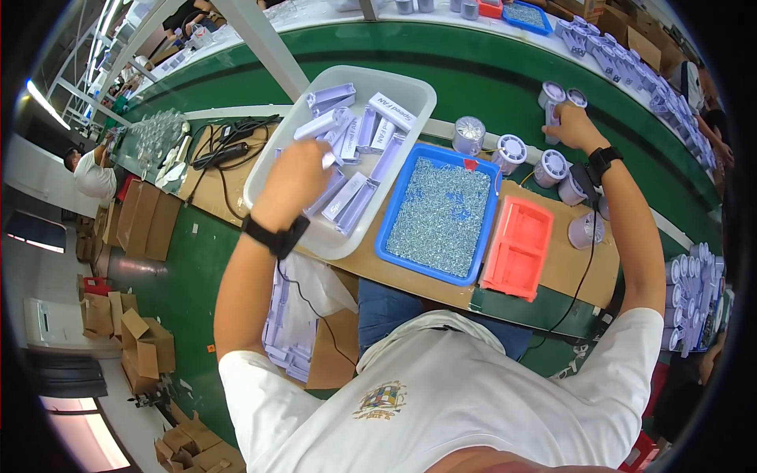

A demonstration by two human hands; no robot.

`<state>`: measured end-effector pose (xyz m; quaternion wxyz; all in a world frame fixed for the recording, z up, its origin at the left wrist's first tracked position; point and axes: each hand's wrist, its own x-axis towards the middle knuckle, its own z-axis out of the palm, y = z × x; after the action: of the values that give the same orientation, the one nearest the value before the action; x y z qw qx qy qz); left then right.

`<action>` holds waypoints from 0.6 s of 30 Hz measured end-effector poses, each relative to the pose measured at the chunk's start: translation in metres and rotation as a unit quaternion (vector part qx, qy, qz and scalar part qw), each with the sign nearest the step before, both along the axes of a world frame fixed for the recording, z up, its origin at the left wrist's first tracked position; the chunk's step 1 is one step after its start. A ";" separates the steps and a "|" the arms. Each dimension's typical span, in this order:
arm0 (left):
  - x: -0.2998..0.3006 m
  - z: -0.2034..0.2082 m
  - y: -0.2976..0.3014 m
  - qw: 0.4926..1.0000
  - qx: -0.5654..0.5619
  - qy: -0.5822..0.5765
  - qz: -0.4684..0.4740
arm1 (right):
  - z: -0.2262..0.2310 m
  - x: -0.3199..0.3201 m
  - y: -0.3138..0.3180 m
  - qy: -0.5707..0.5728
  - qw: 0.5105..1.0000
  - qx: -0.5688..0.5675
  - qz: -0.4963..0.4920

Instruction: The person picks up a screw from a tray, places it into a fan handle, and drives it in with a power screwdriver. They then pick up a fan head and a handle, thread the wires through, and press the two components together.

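My left hand (301,180) is closed over the translucent white bin (424,98), with a small pale piece showing at its fingertips, apparently one of the lilac plastic handle shells. Several such handle shells (347,195) lie in the bin, some with printing. My right hand (577,126) reaches far right over the green surface, its fingers wrapped round a lilac handheld fan body (552,134). Another round fan head (577,98) sits just beside it. The fingers hide part of the grip.
A blue tray (382,236) of small metal screws and a red divided tray (516,248) lie before me. Round fan parts (511,150) stand along the belt edge. Black cables (229,150) lie left. A thin cord (583,276) hangs from my right wristband. More shells (288,331) fill a carton below.
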<state>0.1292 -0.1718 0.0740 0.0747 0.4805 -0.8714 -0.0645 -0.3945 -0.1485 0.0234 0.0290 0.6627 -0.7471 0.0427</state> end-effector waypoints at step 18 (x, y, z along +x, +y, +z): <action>-0.141 0.040 0.159 0.860 -0.249 0.144 -0.422 | 0.071 0.189 0.281 -0.682 0.726 -0.034 0.076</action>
<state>-0.0117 -0.0126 0.1138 0.2821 0.0178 -0.9573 0.0612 -0.2057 0.1321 0.0946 -0.4693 0.5081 -0.5104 0.5110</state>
